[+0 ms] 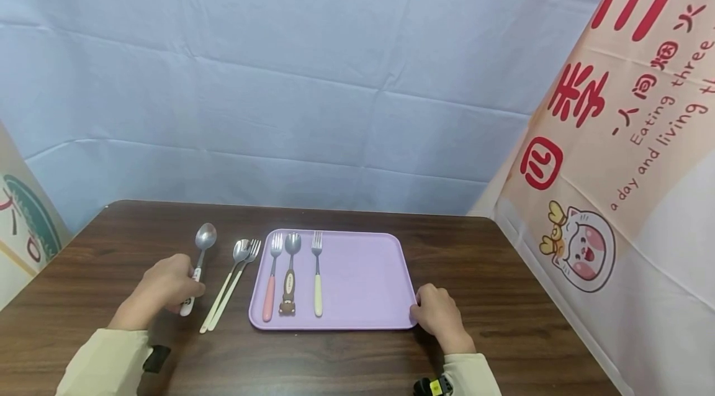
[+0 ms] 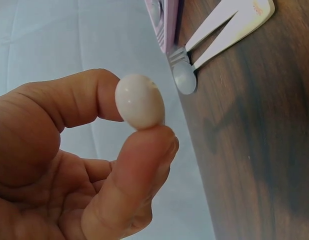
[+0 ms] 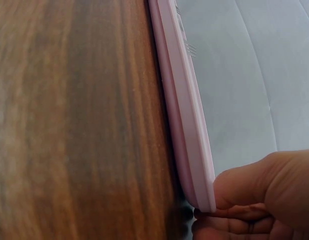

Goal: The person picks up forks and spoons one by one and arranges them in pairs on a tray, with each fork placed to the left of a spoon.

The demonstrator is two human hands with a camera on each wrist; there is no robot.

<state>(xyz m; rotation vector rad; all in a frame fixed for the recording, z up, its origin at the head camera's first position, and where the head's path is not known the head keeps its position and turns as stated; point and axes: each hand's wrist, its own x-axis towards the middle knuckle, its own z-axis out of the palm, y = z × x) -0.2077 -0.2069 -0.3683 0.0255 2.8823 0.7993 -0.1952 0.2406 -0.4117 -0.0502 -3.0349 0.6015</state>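
My left hand pinches a spoon by its white handle, left of the other cutlery. In the left wrist view, the rounded handle end points at the camera between thumb and finger. A lilac tray lies on the table. On its left half are a pink-handled fork, a spoon with a brown bear handle and a pale yellow-handled fork. My right hand grips the tray's near right corner, thumb on the rim in the right wrist view.
Between the left hand and the tray, a cream-handled spoon and a cream-handled fork lie side by side on the brown wooden table. A pale blue cloth hangs behind, a printed one at right.
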